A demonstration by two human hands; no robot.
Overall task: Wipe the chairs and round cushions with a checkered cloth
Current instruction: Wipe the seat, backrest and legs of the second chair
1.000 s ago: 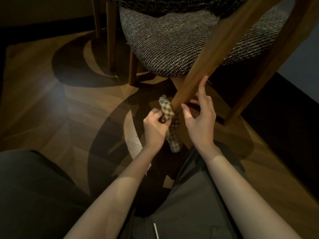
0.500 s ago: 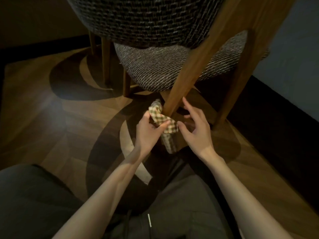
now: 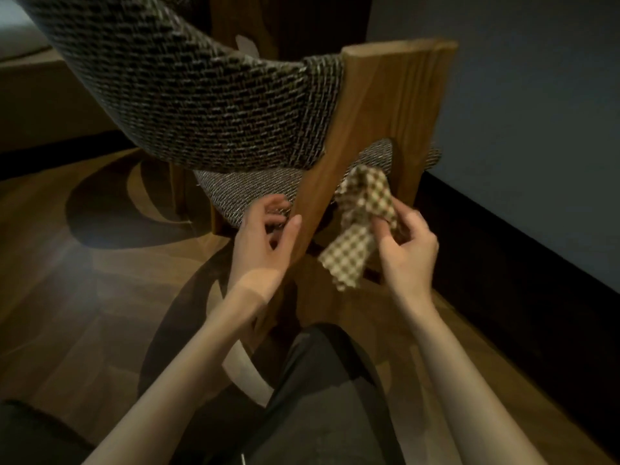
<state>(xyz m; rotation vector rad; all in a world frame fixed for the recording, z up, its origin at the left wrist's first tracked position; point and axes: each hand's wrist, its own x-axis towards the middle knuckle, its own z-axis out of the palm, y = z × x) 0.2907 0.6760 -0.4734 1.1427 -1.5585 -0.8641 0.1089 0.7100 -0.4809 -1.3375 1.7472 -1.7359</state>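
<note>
Checkered cloth (image 3: 360,223) hangs pinched in right hand (image 3: 407,253); left hand (image 3: 260,243), loosely curled, touches chair leg (image 3: 322,182).

The checkered cloth (image 3: 360,226) has changed hands. A second ago the left hand (image 3: 260,243) held it low against the chair leg (image 3: 335,169); now the right hand (image 3: 407,253) pinches it on the leg's far side, in the gap toward the next leg. The left hand, emptied, has its thumb on the leg's near edge. Both hands have come up higher, close under the seat cushion (image 3: 241,193).
</note>
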